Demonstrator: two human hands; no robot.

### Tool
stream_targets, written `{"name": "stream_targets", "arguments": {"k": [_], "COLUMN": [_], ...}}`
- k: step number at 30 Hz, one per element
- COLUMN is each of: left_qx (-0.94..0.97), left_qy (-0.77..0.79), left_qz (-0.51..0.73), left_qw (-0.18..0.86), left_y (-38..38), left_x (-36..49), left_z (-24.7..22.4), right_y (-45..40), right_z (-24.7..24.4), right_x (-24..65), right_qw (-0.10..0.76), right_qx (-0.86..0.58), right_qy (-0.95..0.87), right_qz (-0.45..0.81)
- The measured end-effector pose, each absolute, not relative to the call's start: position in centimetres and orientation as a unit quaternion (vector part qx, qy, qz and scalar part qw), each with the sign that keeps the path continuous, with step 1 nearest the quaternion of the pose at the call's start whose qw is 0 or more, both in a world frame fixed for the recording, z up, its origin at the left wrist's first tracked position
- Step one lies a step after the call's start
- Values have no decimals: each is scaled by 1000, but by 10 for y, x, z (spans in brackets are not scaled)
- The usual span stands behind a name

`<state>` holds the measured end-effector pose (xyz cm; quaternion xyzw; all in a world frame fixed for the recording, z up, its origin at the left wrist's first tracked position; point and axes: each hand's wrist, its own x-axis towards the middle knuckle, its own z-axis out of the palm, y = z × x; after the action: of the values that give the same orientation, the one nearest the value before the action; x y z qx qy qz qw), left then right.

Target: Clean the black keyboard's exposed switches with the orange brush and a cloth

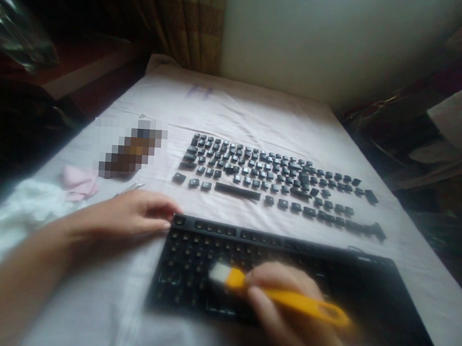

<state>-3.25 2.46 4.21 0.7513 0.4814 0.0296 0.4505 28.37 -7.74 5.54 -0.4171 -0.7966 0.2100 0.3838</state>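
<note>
A black keyboard (357,290) with its keycaps off lies in front of me on a white cloth. With fingers and thumb, my left hand (134,211) pinches its far left corner. My right hand (286,291) is wrapped round a yellow-handled brush (305,301), slightly blurred. The pale bristles are over the left-middle part of the keyboard, among the bare key posts; whether they touch is hard to tell. Beyond the keyboard, the loose black keycaps (251,164) are laid out in rows, with the long space bar (237,191) in the nearest row.
The white cloth (250,106) covers the surface below. Left of the keycaps are a pixelated object (128,151), a pink cloth (79,182) and crumpled white fabric (21,212). A clear glass or plastic object (22,30) stands at the upper left. A wall and curtain are behind.
</note>
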Motion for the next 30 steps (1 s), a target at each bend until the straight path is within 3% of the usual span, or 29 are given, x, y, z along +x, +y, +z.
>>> {"name": "stream_targets", "arguments": {"k": [9,16,19,26,30], "left_qx": [739,748,746,753,754], "left_qy": [477,469,471,466,464], "left_qz": [49,51,50,54,54], "left_qw": [473,466,469,462,462], "left_y": [20,19,20,21,21], "left_x": [-24,-25,-25,-26,-27], "left_z": [46,43,42,41,41], "right_y": [-74,-69,-69,-68,-69], "right_z": [73,48,50,42,46], "right_x": [280,272,271,267,268], "right_qw": [355,441,395,425,382], "right_qx": [-384,-389,-403,-407,-419], "right_qy": [-834,-786,-804,-786,-798], "right_qz": [176,190,189,187,202]}}
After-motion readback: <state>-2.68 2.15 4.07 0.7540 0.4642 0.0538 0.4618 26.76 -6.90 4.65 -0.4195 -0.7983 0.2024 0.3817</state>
